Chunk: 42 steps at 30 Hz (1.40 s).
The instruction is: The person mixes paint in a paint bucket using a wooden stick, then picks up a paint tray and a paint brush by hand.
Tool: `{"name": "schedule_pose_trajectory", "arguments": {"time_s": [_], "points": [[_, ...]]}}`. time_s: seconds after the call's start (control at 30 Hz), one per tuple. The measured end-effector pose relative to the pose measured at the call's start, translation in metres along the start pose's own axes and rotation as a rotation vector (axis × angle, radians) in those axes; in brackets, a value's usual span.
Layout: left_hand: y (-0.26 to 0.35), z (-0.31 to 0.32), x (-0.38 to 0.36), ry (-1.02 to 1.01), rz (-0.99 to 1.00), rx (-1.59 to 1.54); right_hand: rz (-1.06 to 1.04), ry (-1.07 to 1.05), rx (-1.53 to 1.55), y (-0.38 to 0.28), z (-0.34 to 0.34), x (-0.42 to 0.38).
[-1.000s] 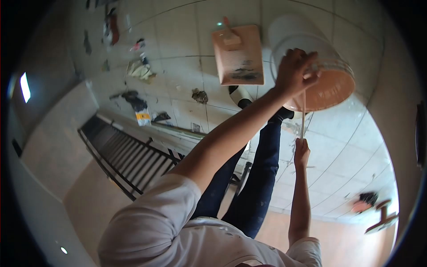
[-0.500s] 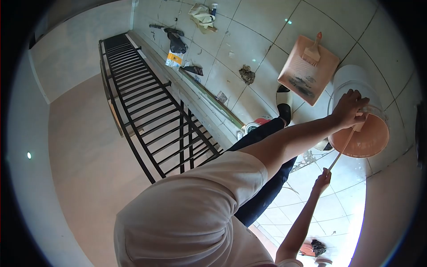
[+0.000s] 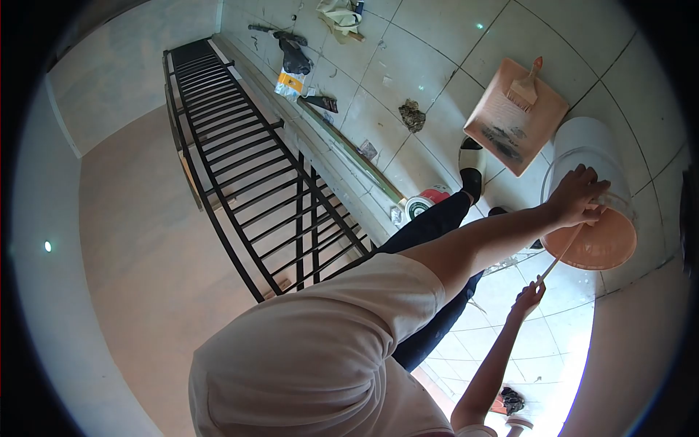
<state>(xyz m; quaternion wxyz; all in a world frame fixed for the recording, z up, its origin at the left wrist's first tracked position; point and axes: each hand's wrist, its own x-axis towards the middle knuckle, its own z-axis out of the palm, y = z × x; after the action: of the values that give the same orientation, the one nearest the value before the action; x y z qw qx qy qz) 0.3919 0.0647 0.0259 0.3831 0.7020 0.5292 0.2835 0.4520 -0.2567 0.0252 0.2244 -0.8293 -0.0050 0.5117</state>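
Observation:
A white paint bucket (image 3: 588,149) with a peach-coated inside (image 3: 601,244) has its mouth turned towards me. My left hand (image 3: 579,197) is closed at the near rim, its fingers bent over the edge. A thin pale stick (image 3: 557,258) runs from my right hand (image 3: 530,297) up to the bucket's mouth. My right hand is closed round the stick's lower end. The stick's other end is hidden under my left fingers and inside the bucket. Beyond the bucket lies a peach-coated paint tray (image 3: 495,109) with dark smears, and a paintbrush (image 3: 526,89) rests on it.
Black metal railing (image 3: 247,167) lies on the left. A red-and-white can (image 3: 426,204) is beside my leg. On the tiled floor (image 3: 429,47) are a dark clump (image 3: 412,116), a black plastic bag (image 3: 293,57) and a cloth (image 3: 340,18). A wall (image 3: 641,328) borders the right.
The view has shifted slightly, so the tray and bucket sit a little lower and to the right. Less of the stick shows, and its coated end has dropped out of sight at the bucket's mouth.

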Motion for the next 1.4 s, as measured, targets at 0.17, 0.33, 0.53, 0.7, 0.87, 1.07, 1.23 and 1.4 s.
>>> {"name": "schedule_pose_trajectory", "arguments": {"time_s": [0.17,0.33,0.53,0.7,0.87,1.07,1.23,1.4], "points": [[-0.008,-0.005,0.001,0.000,0.023,0.003,0.010,-0.041,-0.023,-0.008,-0.006,0.005],[-0.022,-0.019,0.005,0.016,-0.013,0.038,-0.144,-0.049,-0.213,-0.018,-0.005,0.002],[-0.027,-0.023,0.005,0.012,-0.032,0.040,-0.144,-0.074,-0.168,-0.036,0.011,0.000],[-0.027,-0.028,0.005,0.007,-0.029,0.042,0.008,-0.087,-0.008,-0.068,0.024,-0.015],[-0.025,-0.032,0.008,-0.047,-0.122,0.037,0.133,-0.046,0.053,-0.071,0.026,-0.015],[-0.069,-0.019,0.033,0.029,0.019,0.065,0.112,-0.055,0.109,-0.051,0.018,0.003],[-0.094,-0.008,0.051,0.029,0.148,0.182,-0.128,-0.091,-0.077,-0.087,0.015,-0.017],[-0.034,-0.049,0.055,-0.052,0.026,0.116,-0.308,0.083,-0.380,-0.115,0.020,-0.036]]}}
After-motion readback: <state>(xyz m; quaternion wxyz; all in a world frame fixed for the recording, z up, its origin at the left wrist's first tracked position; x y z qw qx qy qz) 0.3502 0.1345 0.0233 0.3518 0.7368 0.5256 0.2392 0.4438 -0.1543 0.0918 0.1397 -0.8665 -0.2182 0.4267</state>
